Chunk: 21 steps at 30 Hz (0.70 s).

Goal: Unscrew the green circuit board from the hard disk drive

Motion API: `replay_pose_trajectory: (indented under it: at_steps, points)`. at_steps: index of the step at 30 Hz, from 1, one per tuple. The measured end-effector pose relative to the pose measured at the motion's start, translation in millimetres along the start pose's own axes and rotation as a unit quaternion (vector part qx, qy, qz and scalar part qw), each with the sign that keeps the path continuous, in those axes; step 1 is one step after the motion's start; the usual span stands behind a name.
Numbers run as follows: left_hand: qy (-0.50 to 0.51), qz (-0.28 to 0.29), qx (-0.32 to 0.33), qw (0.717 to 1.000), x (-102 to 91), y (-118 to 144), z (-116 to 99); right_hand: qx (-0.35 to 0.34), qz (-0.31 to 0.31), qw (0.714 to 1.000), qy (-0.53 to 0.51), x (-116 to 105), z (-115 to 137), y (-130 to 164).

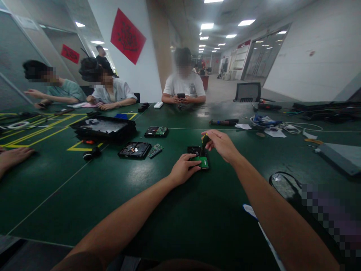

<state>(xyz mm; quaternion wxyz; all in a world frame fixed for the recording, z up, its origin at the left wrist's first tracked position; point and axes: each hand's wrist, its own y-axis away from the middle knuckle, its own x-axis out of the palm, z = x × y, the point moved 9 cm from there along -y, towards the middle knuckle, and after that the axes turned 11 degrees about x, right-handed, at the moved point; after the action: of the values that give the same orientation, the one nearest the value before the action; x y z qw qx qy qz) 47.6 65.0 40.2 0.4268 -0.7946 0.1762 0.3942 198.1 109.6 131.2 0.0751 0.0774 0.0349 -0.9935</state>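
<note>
And here it is: the fingers of my right hand [222,146] are wrapped round the screwdriver [205,141], which stands over the hard drive [194,150] (flat on the table [169,214], its green board [203,163] nearest me). The fingers of my left hand [182,170] press on the drive, presumably to stop it twisting. The screwdriver points down, its long axis steep, top leaning right; the drive's runs away from me.

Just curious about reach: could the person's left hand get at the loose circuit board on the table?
Probably yes: nothing seems to stand between the left hand and the loose circuit board, though that hand's fingers would first have to leave the black-and-green device.
</note>
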Motion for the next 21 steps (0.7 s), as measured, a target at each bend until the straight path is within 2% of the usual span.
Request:
replay_pose_trajectory:
  at_steps: [6,10,21]
  points:
    - [0.001,0.003,-0.006,1.0,0.2,0.8,1.1,-0.024,-0.023,0.998,0.048,-4.5,4.5,1.4]
    - [0.0,0.003,-0.003,1.0,0.3,1.0,1.4,-0.008,-0.026,0.999,0.032,-4.7,1.9,2.0]
    - [-0.003,-0.001,0.0,1.0,1.7,1.8,3.2,0.005,0.018,1.0,-0.02,3.2,-1.1,0.2]
